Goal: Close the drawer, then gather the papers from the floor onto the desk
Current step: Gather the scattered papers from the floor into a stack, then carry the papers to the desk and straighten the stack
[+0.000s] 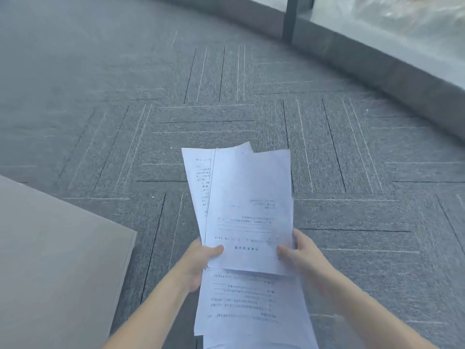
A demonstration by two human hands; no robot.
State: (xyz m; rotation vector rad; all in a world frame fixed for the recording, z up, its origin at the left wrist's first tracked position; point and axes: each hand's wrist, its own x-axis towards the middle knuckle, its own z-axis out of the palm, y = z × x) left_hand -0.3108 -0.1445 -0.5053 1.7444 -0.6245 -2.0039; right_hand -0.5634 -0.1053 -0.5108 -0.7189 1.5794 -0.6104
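Note:
A loose stack of white printed papers [249, 205] is held up over the grey carpet, its sheets fanned and uneven. My left hand [198, 260] grips the stack's lower left edge, thumb on top. My right hand [299, 253] grips its lower right edge, thumb on the front sheet. More printed sheets [251, 306] show lower down between my forearms; whether they lie on the floor or hang from the stack is unclear. A grey flat surface [55, 268], probably the desk corner, fills the lower left. No drawer is in view.
Grey patterned carpet tiles [226, 96] cover the floor ahead. A low grey ledge [377, 69] with a dark post [289, 18] and glass above it curves along the top right.

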